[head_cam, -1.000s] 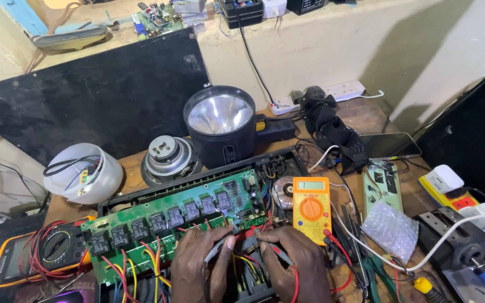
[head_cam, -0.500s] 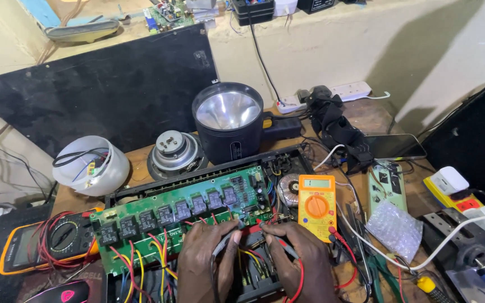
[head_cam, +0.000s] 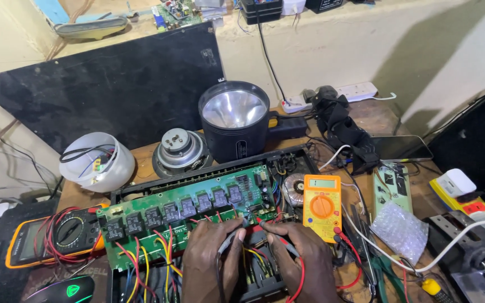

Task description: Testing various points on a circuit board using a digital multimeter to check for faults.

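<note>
A green circuit board (head_cam: 158, 213) with a row of black relays lies tilted over an open black case (head_cam: 287, 160). My left hand (head_cam: 211, 261) holds a black multimeter probe (head_cam: 225, 244) with its tip at the board's lower edge. My right hand (head_cam: 298, 258) holds a red probe (head_cam: 273, 233) beside it, its red lead curling down past my wrist. Both tips touch the board close together, near its right end. A yellow multimeter (head_cam: 321, 205) lies just right of my right hand.
A large black lamp reflector (head_cam: 234, 118), a loudspeaker driver (head_cam: 181, 148) and a white bowl with wires (head_cam: 96, 163) stand behind the board. An orange-edged meter (head_cam: 51, 238) lies left. Bubble wrap (head_cam: 399, 230), a small board (head_cam: 391, 182) and a phone (head_cam: 402, 148) lie right.
The camera has shifted slightly, so the bench sits lower and to the right in view. Both hands stay at the board's lower edge with the probes.
</note>
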